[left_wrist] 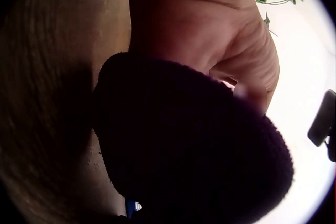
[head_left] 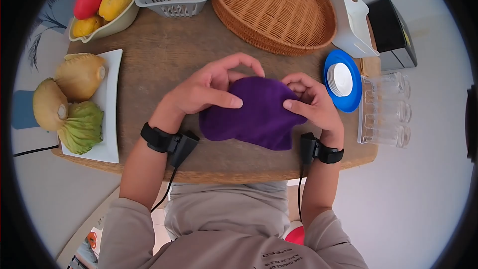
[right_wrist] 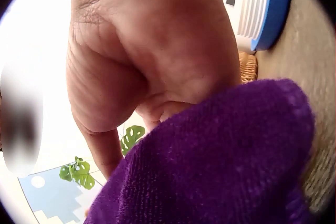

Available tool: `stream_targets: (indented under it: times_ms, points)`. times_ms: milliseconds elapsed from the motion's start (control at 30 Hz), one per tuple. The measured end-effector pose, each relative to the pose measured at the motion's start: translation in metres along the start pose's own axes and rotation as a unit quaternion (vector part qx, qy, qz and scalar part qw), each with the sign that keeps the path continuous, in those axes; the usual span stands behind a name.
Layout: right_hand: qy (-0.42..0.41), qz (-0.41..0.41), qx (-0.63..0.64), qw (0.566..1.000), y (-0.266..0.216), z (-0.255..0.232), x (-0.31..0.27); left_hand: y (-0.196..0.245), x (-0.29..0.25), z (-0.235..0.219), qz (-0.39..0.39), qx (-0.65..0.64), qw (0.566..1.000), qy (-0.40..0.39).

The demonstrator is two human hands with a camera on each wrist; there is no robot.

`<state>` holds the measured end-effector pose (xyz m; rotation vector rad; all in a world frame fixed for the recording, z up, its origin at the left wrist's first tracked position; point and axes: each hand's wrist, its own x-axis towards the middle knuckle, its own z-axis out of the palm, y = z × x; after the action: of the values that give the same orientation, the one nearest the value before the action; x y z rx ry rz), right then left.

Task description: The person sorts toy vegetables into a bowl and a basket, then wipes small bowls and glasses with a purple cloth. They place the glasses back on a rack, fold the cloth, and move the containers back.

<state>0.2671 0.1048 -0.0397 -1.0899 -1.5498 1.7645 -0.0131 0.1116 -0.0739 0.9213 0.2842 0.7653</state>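
Observation:
A purple cloth [head_left: 254, 112] with a fuzzy pile hangs between both hands over the wooden table, its lower edge drooping toward the person. At its upper left my left hand [head_left: 206, 87] pinches it, thumb on the near face and the other fingers partly hidden behind, the index arched over the top edge. My right hand [head_left: 318, 104] grips the right corner, thumb in front and fingers curled behind. In the left wrist view the dark cloth [left_wrist: 189, 145] covers most of the left fingers. The right wrist view has the cloth [right_wrist: 226, 150] hiding the right fingertips.
Left of the hands is a white tray [head_left: 113, 104] of leafy produce; behind it, a fruit bowl [head_left: 119, 22]. A grey basket [head_left: 181, 7] and a round wicker tray [head_left: 279, 10] stand at the back. To the right are a blue plate [head_left: 351, 100] with white dishes and several glasses [head_left: 396, 112].

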Motion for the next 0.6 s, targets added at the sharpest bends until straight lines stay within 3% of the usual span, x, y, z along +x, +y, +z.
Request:
stream_targets:
  times_ms: [100,133,200,267,333,367,400,467,533,600]
  points:
    - [0.05,-0.044,0.02,0.998,0.014,-0.007,0.002,0.0,0.005,-0.004,0.007,-0.011,0.996,0.084]
    - [0.112,-0.045,-0.077,0.99,0.013,-0.005,0.0,-0.002,0.006,-0.009,0.002,-0.009,0.993,0.115]
    - [0.233,-0.041,-0.268,0.934,0.004,0.005,-0.019,-0.007,0.007,-0.019,-0.018,-0.002,0.986,0.166]
    - [0.277,-0.13,-0.414,0.857,-0.02,0.024,-0.056,-0.006,0.009,-0.02,-0.027,-0.015,0.978,0.207]
    - [0.085,-0.015,-0.275,0.958,-0.027,0.025,-0.123,-0.004,0.009,-0.016,-0.019,-0.003,0.976,0.218]
    - [-0.048,0.101,-0.212,0.971,-0.031,0.029,-0.149,-0.003,0.01,-0.015,-0.015,0.003,0.975,0.224]
    - [-0.196,0.24,-0.146,0.939,-0.018,0.029,-0.173,-0.003,0.01,-0.017,-0.017,-0.011,0.975,0.223]
    - [-0.262,0.496,-0.161,0.812,0.029,0.047,-0.217,-0.004,0.01,-0.021,-0.022,-0.039,0.974,0.221]
    - [-0.203,0.474,-0.342,0.785,0.119,0.07,-0.289,-0.004,0.009,-0.022,-0.027,-0.047,0.974,0.22]
    - [-0.018,0.471,-0.305,0.828,0.18,0.098,-0.335,-0.004,0.011,-0.022,-0.025,-0.033,0.973,0.225]
